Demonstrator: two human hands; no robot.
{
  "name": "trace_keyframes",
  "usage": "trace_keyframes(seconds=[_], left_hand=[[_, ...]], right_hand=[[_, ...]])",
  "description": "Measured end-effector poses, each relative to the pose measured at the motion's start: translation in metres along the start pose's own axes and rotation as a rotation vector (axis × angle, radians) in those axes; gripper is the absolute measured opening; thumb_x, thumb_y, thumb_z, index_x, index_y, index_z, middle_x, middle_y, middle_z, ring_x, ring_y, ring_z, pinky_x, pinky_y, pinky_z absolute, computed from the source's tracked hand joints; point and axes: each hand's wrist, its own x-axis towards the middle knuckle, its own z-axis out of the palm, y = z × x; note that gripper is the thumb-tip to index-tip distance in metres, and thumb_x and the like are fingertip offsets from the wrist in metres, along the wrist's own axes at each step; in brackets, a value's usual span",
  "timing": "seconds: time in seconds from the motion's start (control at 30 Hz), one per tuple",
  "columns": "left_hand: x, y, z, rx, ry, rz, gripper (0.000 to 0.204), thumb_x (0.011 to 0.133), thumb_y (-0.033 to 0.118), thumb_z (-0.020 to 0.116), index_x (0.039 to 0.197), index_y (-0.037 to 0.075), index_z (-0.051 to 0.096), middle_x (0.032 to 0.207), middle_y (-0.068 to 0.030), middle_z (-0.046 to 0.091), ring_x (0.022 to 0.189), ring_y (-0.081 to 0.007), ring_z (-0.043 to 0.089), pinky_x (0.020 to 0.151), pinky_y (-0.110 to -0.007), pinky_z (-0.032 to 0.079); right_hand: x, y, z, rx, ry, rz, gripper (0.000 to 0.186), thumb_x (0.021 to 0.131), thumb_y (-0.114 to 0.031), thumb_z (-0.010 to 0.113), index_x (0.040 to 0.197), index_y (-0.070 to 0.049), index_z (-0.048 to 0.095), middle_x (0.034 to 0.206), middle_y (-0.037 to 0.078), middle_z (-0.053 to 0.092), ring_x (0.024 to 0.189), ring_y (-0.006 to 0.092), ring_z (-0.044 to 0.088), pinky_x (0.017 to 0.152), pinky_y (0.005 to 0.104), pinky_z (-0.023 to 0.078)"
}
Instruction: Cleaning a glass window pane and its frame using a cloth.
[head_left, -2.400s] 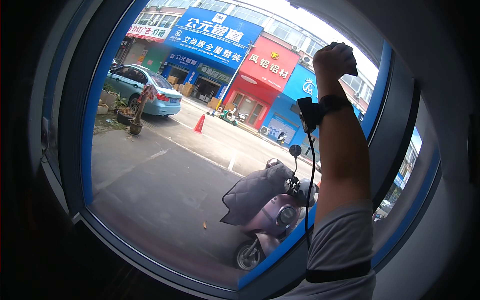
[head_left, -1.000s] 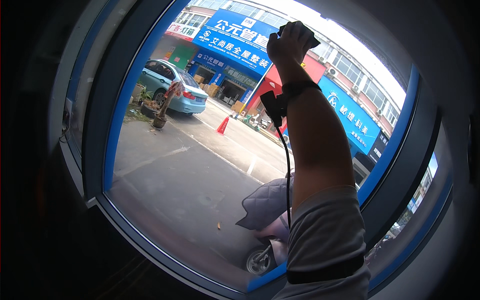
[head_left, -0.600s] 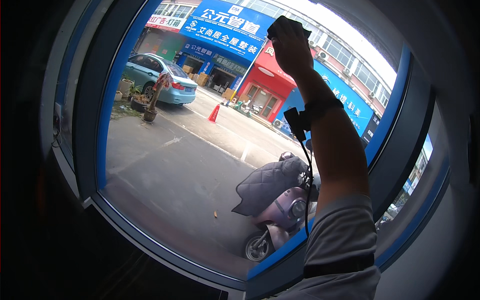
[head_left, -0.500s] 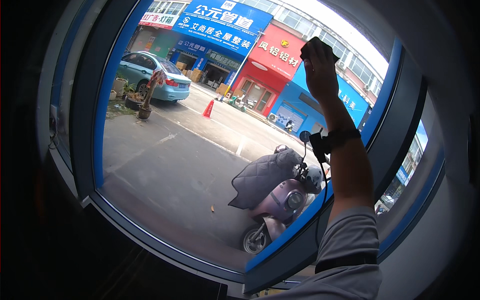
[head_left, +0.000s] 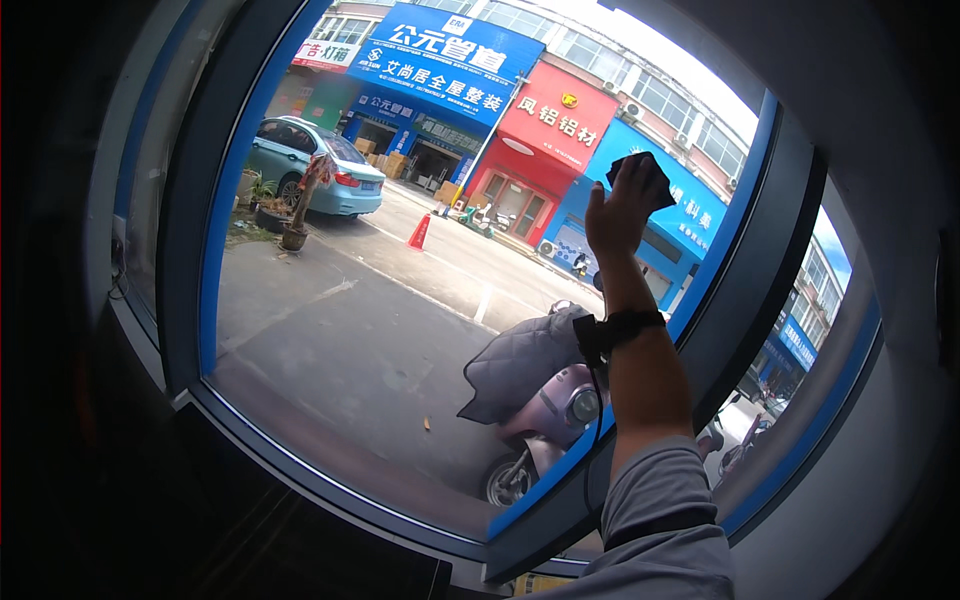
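Right hand (head_left: 618, 212) gripping dark cloth (head_left: 640, 176), shifted right and lower on glass (head_left: 400, 330) near frame (head_left: 745, 270); wiping continues. Left hand unseen.

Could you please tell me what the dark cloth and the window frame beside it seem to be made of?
The cloth in the right hand looks like soft, matte fabric: it bunches and folds. The window frame looks like painted metal, dark with blue edges, smooth and straight; the metal is a guess.

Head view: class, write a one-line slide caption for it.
A raised right hand presses a dark cloth against a blue-framed window, a covered scooter parked outside.
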Motion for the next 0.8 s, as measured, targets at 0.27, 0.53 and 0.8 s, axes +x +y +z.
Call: trace_keyframes(seconds=[0.27,0.53,0.8], left_hand=[[0.011,0.008,-0.047,0.06,0.038,0.036,0.065,0.107,0.054,0.032,0.158,0.014,0.043,0.163,-0.0144,0.04,0.147,-0.0405,0.039,0.119,-0.063,0.027],[0.012,-0.001,-0.018,0.089,-0.095,0.046,0.072,0.097,0.052,0.049,0.159,0.016,0.04,0.165,-0.0143,0.036,0.15,-0.0434,0.034,0.11,-0.075,0.028],[0.007,0.006,-0.017,0.076,-0.067,0.023,0.077,0.093,0.051,0.052,0.158,0.011,0.039,0.164,-0.0178,0.035,0.151,-0.0461,0.029,0.113,-0.075,0.024]], right_hand=[[0.098,-0.204,0.092,0.228,-0.125,-0.303,0.074,0.093,-0.04,0.06,0.154,-0.004,0.039,0.167,0.02,0.026,0.155,0.0452,0.014,0.126,0.0586,0.011],[0.121,-0.215,0.094,0.208,-0.091,-0.418,0.063,0.096,-0.036,0.059,0.15,-0.009,0.044,0.163,0.01,0.034,0.152,0.0368,0.025,0.124,0.0554,0.022],[0.004,-0.05,-0.008,0.224,-0.16,-0.416,0.058,0.096,-0.021,0.058,0.151,-0.009,0.048,0.16,0.015,0.041,0.146,0.0427,0.037,0.122,0.0529,0.031]])
